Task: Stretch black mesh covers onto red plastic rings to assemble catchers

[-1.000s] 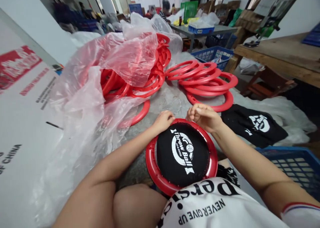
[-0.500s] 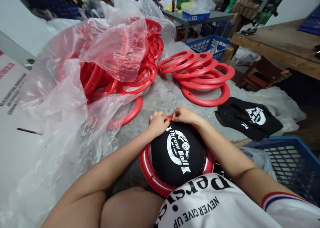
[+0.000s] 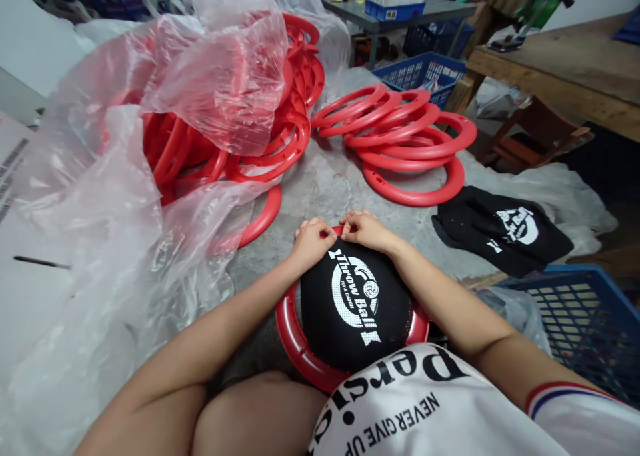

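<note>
Black cloth [image 3: 350, 309] lies stretched over a red ring [image 3: 293, 339]; both hands, left hand [image 3: 311, 241] and right hand [image 3: 365, 229], pinch its far edge, keeping it taut against the rim.

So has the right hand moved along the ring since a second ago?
Yes. The right hand has slid left along the far rim of the red ring and now meets the left hand above the printed logo.

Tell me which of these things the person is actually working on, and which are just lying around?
In hand:
left hand and right hand, pinching the far edge of the black mesh cloth
red plastic ring under the cloth

Lying about:
loose red rings
bagged rings
spare black cloth
blue crate
</note>
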`<state>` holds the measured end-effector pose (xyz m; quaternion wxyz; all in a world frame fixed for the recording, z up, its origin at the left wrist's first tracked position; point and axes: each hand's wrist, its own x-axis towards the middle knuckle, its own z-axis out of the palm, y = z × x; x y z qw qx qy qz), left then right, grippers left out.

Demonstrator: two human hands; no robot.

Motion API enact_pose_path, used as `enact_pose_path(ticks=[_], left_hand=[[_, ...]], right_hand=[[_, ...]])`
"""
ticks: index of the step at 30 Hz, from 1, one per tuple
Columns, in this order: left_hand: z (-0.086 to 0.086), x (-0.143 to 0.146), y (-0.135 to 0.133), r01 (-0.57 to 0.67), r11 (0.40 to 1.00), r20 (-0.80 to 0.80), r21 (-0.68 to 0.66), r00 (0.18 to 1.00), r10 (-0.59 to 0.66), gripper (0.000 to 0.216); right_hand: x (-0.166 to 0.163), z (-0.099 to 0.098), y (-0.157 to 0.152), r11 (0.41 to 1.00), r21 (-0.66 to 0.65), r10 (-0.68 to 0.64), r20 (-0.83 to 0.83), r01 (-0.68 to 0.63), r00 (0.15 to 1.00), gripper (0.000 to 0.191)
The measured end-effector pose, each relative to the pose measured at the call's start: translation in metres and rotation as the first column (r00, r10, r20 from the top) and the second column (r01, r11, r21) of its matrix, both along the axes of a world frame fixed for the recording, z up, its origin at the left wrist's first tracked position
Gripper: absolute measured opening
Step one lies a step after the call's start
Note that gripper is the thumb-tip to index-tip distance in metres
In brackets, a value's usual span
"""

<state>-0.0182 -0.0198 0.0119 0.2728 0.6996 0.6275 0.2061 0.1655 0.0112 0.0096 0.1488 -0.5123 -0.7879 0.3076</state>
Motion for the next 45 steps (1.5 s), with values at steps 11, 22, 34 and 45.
enact_pose_path(ticks=[11, 22, 34, 45], left_hand=[[0.003, 0.002, -0.003, -0.028, 0.999, 0.005, 0.034, 1.0, 0.028, 0.012], [0.004, 0.002, -0.004, -0.041, 0.998, -0.022, 0.043, 0.999, 0.042, 0.013], [0.001, 0.003, -0.003, -0.077, 0.995, -0.003, 0.069, 0.997, 0.077, 0.012], [0.001, 0.004, -0.004, -0.071, 0.996, -0.054, 0.061, 0.996, 0.074, 0.012]], right_hand=[[0.005, -0.008, 0.003, 1.0, 0.023, 0.015, -0.081, -0.014, 0.997, 0.007], [0.002, -0.003, -0.001, 0.999, 0.04, 0.004, -0.017, -0.003, 1.0, 0.008], [0.001, 0.0, -0.002, 0.999, 0.039, 0.003, -0.001, -0.003, 1.0, 0.008], [-0.001, 0.001, -0.002, 0.999, 0.04, -0.017, 0.028, 0.016, 0.999, 0.009]])
